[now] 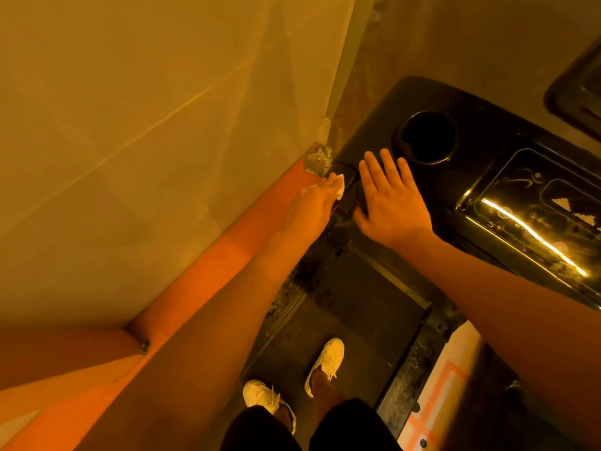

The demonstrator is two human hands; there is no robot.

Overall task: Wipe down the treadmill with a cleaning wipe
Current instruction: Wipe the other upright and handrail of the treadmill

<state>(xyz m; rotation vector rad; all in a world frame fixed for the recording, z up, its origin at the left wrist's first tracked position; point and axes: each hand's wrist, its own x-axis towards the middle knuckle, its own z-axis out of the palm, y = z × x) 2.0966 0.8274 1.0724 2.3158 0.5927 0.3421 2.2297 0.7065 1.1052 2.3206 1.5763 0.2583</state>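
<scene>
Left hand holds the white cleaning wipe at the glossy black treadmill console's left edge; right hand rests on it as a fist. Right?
No fist: the head view shows the right hand flat on the glossy black treadmill console, fingers straight. The left hand holds the white cleaning wipe at its left edge.

Cup holder left of display

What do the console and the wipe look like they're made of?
The console looks like hard black plastic with a glossy finish; a bright light streak reflects off its display panel. The wipe, held in the left hand, looks like thin white paper or nonwoven fabric, matte and crumpled; I cannot tell which.
</scene>
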